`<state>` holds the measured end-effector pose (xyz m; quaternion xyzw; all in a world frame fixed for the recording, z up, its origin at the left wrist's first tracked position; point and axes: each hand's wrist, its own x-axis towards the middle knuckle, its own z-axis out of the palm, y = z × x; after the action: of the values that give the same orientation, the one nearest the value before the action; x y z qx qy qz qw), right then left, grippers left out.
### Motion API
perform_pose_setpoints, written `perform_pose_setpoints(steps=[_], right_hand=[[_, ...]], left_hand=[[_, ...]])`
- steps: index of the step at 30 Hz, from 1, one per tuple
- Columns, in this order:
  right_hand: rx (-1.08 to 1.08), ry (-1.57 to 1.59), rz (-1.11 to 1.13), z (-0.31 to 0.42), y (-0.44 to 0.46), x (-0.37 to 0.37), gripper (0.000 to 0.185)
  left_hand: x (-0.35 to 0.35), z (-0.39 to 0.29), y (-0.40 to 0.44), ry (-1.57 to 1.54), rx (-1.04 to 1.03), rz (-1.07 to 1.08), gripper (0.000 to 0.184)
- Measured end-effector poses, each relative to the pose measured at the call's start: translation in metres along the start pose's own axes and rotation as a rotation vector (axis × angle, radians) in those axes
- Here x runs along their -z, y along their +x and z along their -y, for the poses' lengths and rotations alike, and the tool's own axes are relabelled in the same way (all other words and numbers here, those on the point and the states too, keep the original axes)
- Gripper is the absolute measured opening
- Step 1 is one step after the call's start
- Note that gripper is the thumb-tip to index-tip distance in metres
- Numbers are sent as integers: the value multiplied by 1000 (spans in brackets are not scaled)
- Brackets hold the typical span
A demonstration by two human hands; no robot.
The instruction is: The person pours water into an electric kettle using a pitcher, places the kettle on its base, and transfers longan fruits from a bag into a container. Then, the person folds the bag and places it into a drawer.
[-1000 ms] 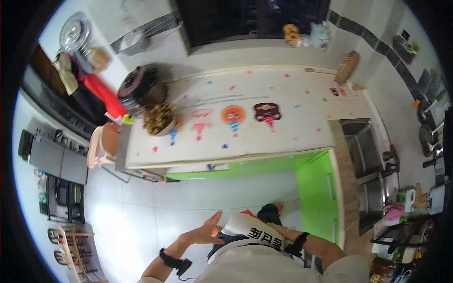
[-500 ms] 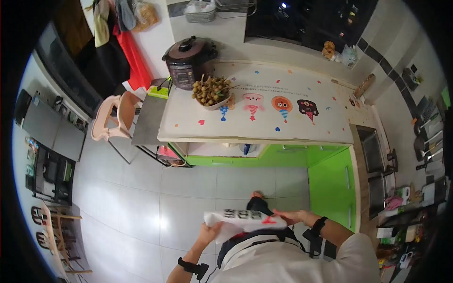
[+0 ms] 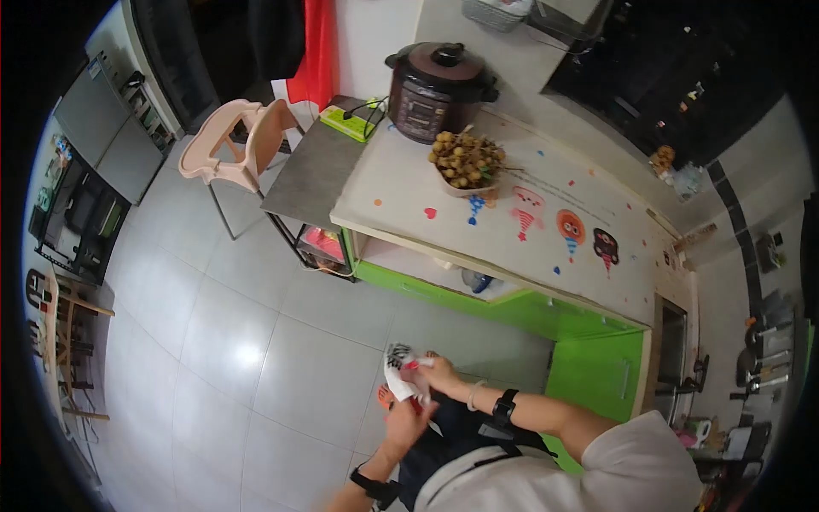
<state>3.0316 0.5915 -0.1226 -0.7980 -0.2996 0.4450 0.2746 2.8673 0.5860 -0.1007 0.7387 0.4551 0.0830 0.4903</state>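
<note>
A white plastic bag with black and red print is bunched up in front of my waist. My left hand grips its lower part, with the fingers closed. Closed on the bag's right side is my right hand. The two hands are close together above the floor. Black bands are on both wrists, and part of the bag is hidden by the fingers.
A patterned counter holds a bowl of round brown fruit and a dark pressure cooker. Left of it are a grey side table with a green power strip and a pink high chair. Green cabinets stand ahead to the right.
The view has turned toward the left. My left hand, open and off the bag at first, took hold of it. The bag went from spread between my hands to bunched, and my hands came closer together.
</note>
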Motion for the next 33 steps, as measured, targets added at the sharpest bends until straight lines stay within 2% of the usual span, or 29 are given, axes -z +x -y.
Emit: perform_pose_setpoints(steps=[1,2,3,4,5,6,7,8,9,10,11,12,14,15,16,18,20,21,22,23,24,26,27,28,29,30,31,32,33], right_hand=[[16,38,139,53,-12,6,28],[98,-59,246,54,0,-4,34],[100,-4,364,42,21,-21,38],[99,56,482,26,48,-37,42],[96,55,497,28,74,-40,42],[52,152,632,33,98,-39,39],[2,253,763,28,120,-42,37],[-234,694,973,-12,163,-56,29],[-366,913,1070,-42,207,-53,29],[-214,575,854,-81,252,-47,35],[-63,248,628,-117,290,-48,45],[-162,19,150,-142,316,-57,59],[56,-330,-120,-248,403,-73,68],[43,-337,-116,-247,408,-71,68],[-39,-344,-68,-244,408,-64,63],[-131,-353,-15,-254,412,-72,59],[-27,-400,-92,-276,417,-74,60],[-25,-407,-89,-275,415,-72,60],[-62,-438,6,-272,411,-72,61],[-103,-466,105,-271,406,-71,62],[-105,-465,114,-271,401,-73,62],[-218,-308,287,-275,382,-83,65],[-355,99,386,-268,358,-78,63],[-482,506,475,-251,332,-68,62],[-485,512,478,-228,318,-64,62],[-561,982,599,-207,306,-65,59],[-618,1455,705,-190,298,-63,56],[-621,1452,708,-180,292,-59,56],[-551,1179,572,-174,286,-56,54]], left_hand=[[-6,-1,10,53,-144,-115,51],[-12,3,24,104,-285,-234,51],[-16,19,46,-238,-91,-108,57],[-21,35,54,-374,103,-208,52],[-31,59,69,-410,147,-303,47],[-36,78,84,-442,192,-392,43],[-43,102,102,-435,209,-387,43],[-45,120,122,-452,247,-459,37],[-52,142,137,-469,287,-527,32],[-68,191,152,-560,335,-473,27],[-79,227,167,-488,368,-495,25],[-88,259,181,-415,393,-517,24],[-90,306,215,-391,477,-429,23],[-95,324,230,-377,561,-351,22],[-101,337,244,-478,499,-427,21],[-107,343,270,-395,307,-523,22],[-96,293,298,-175,107,-544,27],[-99,283,307,-211,114,-558,30],[-101,263,314,-274,150,-555,28],[-103,248,319,-255,99,-555,27],[-104,237,321,-232,53,-550,27],[-110,222,320,-306,144,-493,36],[-114,219,320,-323,231,-498,39],[-117,218,320,-313,233,-492,39],[-120,218,321,-414,228,-522,40],[-124,221,320,-516,224,-552,41],[-132,230,315,-596,285,-473,44],[-139,229,312,-597,288,-476,44],[-148,225,311,-808,406,-340,45]])
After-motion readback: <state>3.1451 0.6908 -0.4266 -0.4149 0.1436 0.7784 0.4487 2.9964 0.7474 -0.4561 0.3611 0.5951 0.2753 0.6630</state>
